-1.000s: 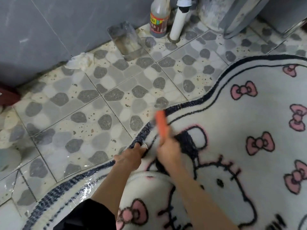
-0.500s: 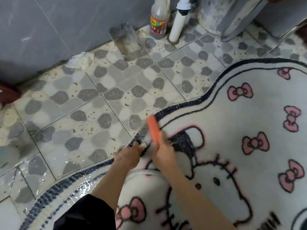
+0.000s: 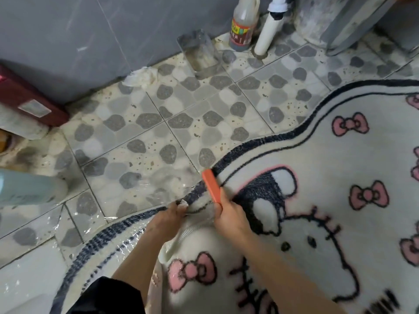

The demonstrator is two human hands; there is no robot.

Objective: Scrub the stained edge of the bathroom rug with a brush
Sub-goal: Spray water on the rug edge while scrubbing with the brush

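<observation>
A white bathroom rug (image 3: 317,200) with a cartoon cat, pink bows and a dark navy border lies on the wet tiled floor. My right hand (image 3: 231,219) grips an orange brush (image 3: 211,185), whose far end lies on the navy border (image 3: 240,155). My left hand (image 3: 167,219) pinches a metal shower hose end (image 3: 182,203) right at the rug's edge, just left of the brush. The white ribbed hose (image 3: 192,231) runs back between my wrists. The brush's bristles are hidden under it.
A clear plastic container (image 3: 199,54), a bottle (image 3: 243,26) and a white drain pipe (image 3: 269,32) stand at the grey wall. A crumpled tissue (image 3: 142,77) lies by the wall, a dark red object (image 3: 27,103) and a pale bottle (image 3: 29,189) at left.
The brush and my right hand have slid left along the navy border toward my left hand. The view has shifted, showing more floor on the left.
</observation>
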